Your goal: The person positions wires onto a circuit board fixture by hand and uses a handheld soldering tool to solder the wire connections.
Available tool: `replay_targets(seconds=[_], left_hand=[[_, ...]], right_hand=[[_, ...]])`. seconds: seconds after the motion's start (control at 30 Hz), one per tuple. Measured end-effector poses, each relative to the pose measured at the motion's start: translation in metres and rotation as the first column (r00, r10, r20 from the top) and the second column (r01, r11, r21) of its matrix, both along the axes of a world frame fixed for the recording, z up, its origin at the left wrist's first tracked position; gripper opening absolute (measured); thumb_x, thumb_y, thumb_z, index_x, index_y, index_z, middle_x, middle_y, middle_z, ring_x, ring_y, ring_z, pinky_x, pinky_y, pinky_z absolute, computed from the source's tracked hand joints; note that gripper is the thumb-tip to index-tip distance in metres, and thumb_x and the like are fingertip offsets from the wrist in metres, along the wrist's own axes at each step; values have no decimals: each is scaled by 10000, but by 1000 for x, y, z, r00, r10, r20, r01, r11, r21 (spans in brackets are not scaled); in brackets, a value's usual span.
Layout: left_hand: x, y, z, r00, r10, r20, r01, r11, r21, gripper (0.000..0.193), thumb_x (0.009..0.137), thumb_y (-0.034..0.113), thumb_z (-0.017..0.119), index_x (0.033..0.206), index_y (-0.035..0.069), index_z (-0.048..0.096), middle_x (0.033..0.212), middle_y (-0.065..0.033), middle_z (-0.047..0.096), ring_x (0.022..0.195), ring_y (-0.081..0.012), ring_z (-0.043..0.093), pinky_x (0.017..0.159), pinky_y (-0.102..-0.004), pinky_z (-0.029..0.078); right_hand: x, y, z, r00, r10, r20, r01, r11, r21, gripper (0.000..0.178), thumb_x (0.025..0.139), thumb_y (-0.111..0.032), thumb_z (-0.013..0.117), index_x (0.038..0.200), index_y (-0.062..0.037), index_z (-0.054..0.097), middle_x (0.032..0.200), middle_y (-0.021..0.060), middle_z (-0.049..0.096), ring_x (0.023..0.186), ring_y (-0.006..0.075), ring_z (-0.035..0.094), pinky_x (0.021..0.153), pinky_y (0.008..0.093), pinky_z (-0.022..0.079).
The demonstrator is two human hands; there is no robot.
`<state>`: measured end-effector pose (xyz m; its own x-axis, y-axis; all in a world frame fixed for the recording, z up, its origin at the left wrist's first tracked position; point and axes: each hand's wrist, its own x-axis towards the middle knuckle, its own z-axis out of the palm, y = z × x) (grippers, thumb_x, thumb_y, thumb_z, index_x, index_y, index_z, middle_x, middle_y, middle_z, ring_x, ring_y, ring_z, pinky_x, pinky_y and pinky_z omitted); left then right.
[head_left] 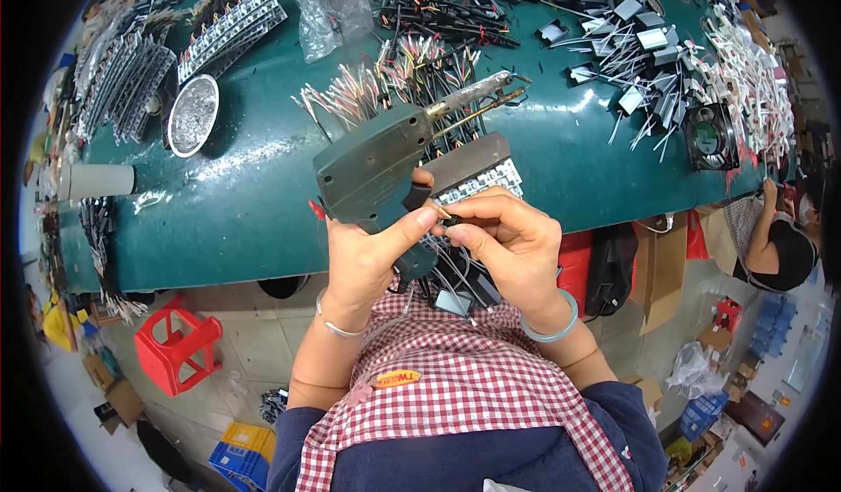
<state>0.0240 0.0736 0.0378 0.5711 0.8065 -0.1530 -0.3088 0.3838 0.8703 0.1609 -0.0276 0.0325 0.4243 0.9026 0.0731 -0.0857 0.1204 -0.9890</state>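
Soldering gun (385, 163), dark green with a metal tip pointing up and right, sits gripped in the left hand (363, 260), whose fingers wrap the handle with the thumb pressed toward the trigger, above the edge of the green table (236, 194). Just beside it, the right hand (512, 247) pinches a small part with thin wires (448, 219) between curled fingers. Behind them lie bundles of coloured wires (394, 80) and a round metal dish (193, 115).
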Motion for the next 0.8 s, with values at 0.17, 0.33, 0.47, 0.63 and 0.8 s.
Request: replay_targets(seconds=[0.17, 0.33, 0.47, 0.63, 0.8], left_hand=[[-2, -4, -6, 991, -50, -123, 61, 994, 87, 404, 823, -25, 752, 1199, -47, 604, 1050, -124, 685, 806, -173, 684, 723, -297, 579], [2, -6, 1, 993, -37, -116, 43, 997, 56, 406, 819, -36, 752, 1198, -55, 607, 972, -99, 697, 815, -152, 672, 732, -279, 562], [5, -8, -4, 989, -43, -142, 60, 991, 116, 412, 816, -38, 754, 1201, -54, 610, 950, -84, 697, 820, -136, 663, 731, -260, 548], [10, -15, -10, 978, -36, -206, 73, 982, 176, 363, 811, -46, 751, 1158, -50, 642, 933, -70, 705, 810, -114, 662, 699, -239, 533], [24, -31, -17, 958, 113, -265, -24, 948, 316, 264, 802, -28, 765, 1053, -23, 681, 895, -48, 713, 783, -85, 659, 697, -236, 532]], right_hand=[[1, -3, -3, 994, -57, 98, 59, 998, -13, 202, 850, 46, 714, 1051, 32, 694, 982, 120, 690, 878, 161, 702, 673, 239, 592], [4, -7, -4, 971, -70, 230, 66, 997, 27, 189, 820, 46, 740, 1001, 36, 686, 941, 118, 692, 817, 171, 697, 659, 265, 587], [6, -10, -4, 950, -73, 303, 71, 997, 19, 194, 808, 46, 749, 990, 31, 684, 916, 118, 691, 792, 182, 697, 656, 270, 582], [1, -19, -5, 879, -170, 446, 198, 980, -17, 225, 766, 71, 783, 965, 40, 684, 889, 118, 681, 745, 143, 646, 635, 239, 526], [-6, -23, -15, 810, -303, 501, 313, 947, 67, 235, 778, 111, 754, 986, 45, 669, 875, 125, 669, 717, 146, 642, 603, 239, 516]])
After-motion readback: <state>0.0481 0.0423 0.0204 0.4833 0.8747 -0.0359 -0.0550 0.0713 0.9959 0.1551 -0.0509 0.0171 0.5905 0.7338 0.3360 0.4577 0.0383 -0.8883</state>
